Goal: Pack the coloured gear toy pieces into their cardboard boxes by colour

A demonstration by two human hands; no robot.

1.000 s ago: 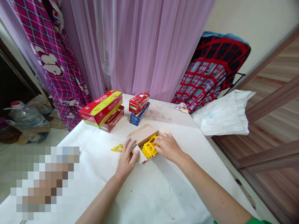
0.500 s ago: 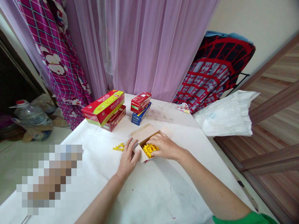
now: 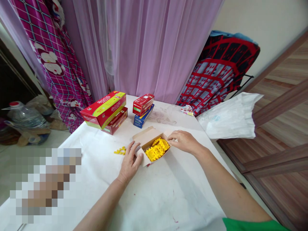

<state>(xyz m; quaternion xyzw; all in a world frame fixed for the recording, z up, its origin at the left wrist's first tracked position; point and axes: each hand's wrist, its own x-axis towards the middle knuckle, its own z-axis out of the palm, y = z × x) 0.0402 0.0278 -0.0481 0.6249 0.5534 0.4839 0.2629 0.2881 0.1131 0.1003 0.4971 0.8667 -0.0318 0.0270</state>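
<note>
A small open cardboard box (image 3: 147,137) lies on the white-covered table, filled with yellow plastic pieces (image 3: 157,149) with notched edges. At its left end, my left hand (image 3: 130,162) holds the white end flap between thumb and fingers. My right hand (image 3: 185,141) is at the opposite end, fingers bent and closed at the pale right flap; the fingertips are partly hidden. Another yellow notched piece (image 3: 119,150) rests on the table just left of my left hand.
Behind the open box, a red-and-yellow box (image 3: 104,109) is stacked on a dark red box (image 3: 116,122). Beside them, a red box (image 3: 143,104) sits on a blue box (image 3: 143,119). A white bag (image 3: 228,117) hangs at the table's right edge. A pixelated patch covers the left front.
My right hand has moved out of the box, up and right to its right end, uncovering the yellow pieces. My left hand stays at the left flap. The view has shifted slightly.
</note>
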